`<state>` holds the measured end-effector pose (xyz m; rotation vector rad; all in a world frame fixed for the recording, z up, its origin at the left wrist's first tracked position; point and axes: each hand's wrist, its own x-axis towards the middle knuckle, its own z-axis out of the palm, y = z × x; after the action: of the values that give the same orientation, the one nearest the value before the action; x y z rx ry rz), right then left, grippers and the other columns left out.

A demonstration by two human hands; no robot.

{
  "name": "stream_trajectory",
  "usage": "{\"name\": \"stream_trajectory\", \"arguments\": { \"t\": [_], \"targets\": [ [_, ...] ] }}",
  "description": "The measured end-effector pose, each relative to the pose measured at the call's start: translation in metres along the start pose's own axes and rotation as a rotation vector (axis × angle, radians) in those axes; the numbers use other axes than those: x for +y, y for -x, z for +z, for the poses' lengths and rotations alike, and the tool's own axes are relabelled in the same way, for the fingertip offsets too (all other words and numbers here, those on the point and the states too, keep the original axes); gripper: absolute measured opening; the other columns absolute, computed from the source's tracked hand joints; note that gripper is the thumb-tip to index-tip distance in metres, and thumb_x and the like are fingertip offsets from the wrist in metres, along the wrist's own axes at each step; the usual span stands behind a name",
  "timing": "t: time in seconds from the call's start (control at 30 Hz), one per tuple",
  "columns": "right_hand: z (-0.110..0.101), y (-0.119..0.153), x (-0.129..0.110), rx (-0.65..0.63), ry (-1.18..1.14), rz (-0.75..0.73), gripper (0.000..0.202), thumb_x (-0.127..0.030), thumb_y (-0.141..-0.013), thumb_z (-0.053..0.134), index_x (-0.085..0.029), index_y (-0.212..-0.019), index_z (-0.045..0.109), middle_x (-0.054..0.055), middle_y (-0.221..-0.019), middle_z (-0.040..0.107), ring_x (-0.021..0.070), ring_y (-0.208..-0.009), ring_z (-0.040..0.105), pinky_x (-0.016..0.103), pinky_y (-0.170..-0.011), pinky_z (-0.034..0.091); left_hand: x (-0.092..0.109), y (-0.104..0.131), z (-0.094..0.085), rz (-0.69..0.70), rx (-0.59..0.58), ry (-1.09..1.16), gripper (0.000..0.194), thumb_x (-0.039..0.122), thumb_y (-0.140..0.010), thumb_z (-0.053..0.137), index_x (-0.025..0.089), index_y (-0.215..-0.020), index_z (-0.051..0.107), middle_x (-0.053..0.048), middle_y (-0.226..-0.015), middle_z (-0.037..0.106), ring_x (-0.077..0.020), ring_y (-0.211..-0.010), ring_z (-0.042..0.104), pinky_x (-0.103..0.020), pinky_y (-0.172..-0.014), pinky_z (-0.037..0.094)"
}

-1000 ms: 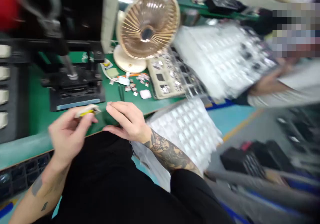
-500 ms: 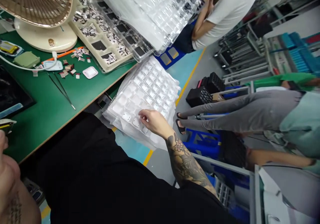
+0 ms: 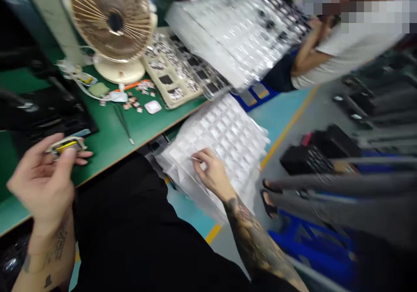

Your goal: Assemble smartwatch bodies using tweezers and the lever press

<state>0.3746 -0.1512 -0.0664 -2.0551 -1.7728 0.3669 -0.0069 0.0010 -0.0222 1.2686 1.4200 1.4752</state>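
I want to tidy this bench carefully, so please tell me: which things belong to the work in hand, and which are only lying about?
Seem to belong:
small yellow-and-pale device, held in the left hand
white tray, with the right hand over it

Seem only set aside, untouched:
fan
tweezers
beige tray
rounded white piece

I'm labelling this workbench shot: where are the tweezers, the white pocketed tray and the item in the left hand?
Tweezers (image 3: 125,128): head view, about midway along their length.
White pocketed tray (image 3: 187,142): head view, left part of its upper surface.
Item (image 3: 67,145) in the left hand (image 3: 48,183): head view, its yellow strip.
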Motion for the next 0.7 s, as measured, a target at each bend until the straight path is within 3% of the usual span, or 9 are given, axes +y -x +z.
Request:
{"name": "stream_trajectory", "arguments": {
  "t": [0.1, 0.17, 0.27, 0.33, 0.47, 0.57, 0.7],
  "targets": [
    [-0.019, -0.033, -0.008, 0.268, -0.066, -0.175, 0.017, -0.022, -0.103, 0.073, -0.026, -0.112, 0.087, 0.003, -0.09, 0.066, 0.0171, -0.078, 0.066, 0.033, -0.071, 0.054, 0.011, 0.001, 0.008, -0.018, -0.041, 0.142, 0.052, 0.028, -0.089, 0.099, 0.013, -0.136, 0.081, -0.01, -0.104, 0.09, -0.0249, -0.082, 0.089, -0.031, -0.072, 0.074],
    [-0.022, -0.066, -0.029, 0.323, -0.2, -0.323, 0.027, -0.018, -0.102, 0.075, -0.031, -0.123, 0.087, 0.0, -0.083, 0.068, 0.0158, -0.069, 0.063, 0.033, -0.063, 0.049, 0.014, -0.002, 0.007, -0.102, -0.094, 0.214, 0.053, 0.031, -0.094, 0.096, 0.014, -0.141, 0.078, -0.013, -0.113, 0.09, -0.0275, -0.088, 0.091, -0.032, -0.073, 0.075],
    [-0.014, -0.119, -0.084, 0.22, -0.512, -0.615, 0.037, -0.022, -0.103, 0.072, -0.031, -0.138, 0.081, 0.008, -0.108, 0.082, 0.026, -0.092, 0.078, 0.043, -0.079, 0.063, 0.016, -0.005, -0.001, -0.17, -0.143, 0.265, 0.051, 0.035, -0.099, 0.093, 0.014, -0.142, 0.077, -0.014, -0.115, 0.09, -0.0282, -0.092, 0.091, -0.031, -0.072, 0.074],
    [0.0, -0.146, -0.128, 0.125, -0.688, -0.762, 0.037, -0.029, -0.104, 0.073, -0.029, -0.14, 0.079, 0.012, -0.12, 0.082, 0.0325, -0.109, 0.08, 0.052, -0.093, 0.067, 0.015, -0.005, -0.007, -0.178, -0.183, 0.269, 0.049, 0.035, -0.101, 0.09, 0.015, -0.144, 0.077, -0.014, -0.116, 0.09, -0.0288, -0.098, 0.091, -0.03, -0.075, 0.074],
    [0.03, -0.171, -0.202, -0.091, -0.912, -0.797, 0.052, -0.011, -0.108, 0.066, -0.035, -0.154, 0.066, 0.006, -0.113, 0.08, 0.0224, -0.096, 0.082, 0.042, -0.086, 0.071, 0.009, -0.003, -0.011, -0.206, -0.179, 0.302, 0.048, 0.035, -0.103, 0.087, 0.017, -0.146, 0.077, -0.013, -0.121, 0.09, -0.0291, -0.106, 0.09, -0.032, -0.084, 0.074],
    [0.042, -0.175, -0.231, -0.293, -0.888, -0.884, 0.054, -0.006, -0.108, 0.064, -0.036, -0.152, 0.07, 0.008, -0.129, 0.076, 0.0206, -0.102, 0.082, 0.038, -0.082, 0.074, 0.005, -0.002, -0.01, -0.187, -0.131, 0.342, 0.047, 0.035, -0.103, 0.087, 0.017, -0.145, 0.077, -0.014, -0.125, 0.089, -0.0278, -0.107, 0.09, -0.033, -0.09, 0.074],
    [0.047, -0.173, -0.242, -0.342, -0.856, -0.907, 0.055, -0.002, -0.104, 0.069, -0.036, -0.147, 0.078, 0.01, -0.141, 0.074, 0.0248, -0.118, 0.082, 0.04, -0.089, 0.077, 0.002, -0.001, -0.011, -0.158, -0.105, 0.374, 0.053, 0.034, -0.099, 0.091, 0.017, -0.147, 0.076, -0.014, -0.127, 0.089, -0.0285, -0.112, 0.089, -0.033, -0.093, 0.074]
  ]
}}
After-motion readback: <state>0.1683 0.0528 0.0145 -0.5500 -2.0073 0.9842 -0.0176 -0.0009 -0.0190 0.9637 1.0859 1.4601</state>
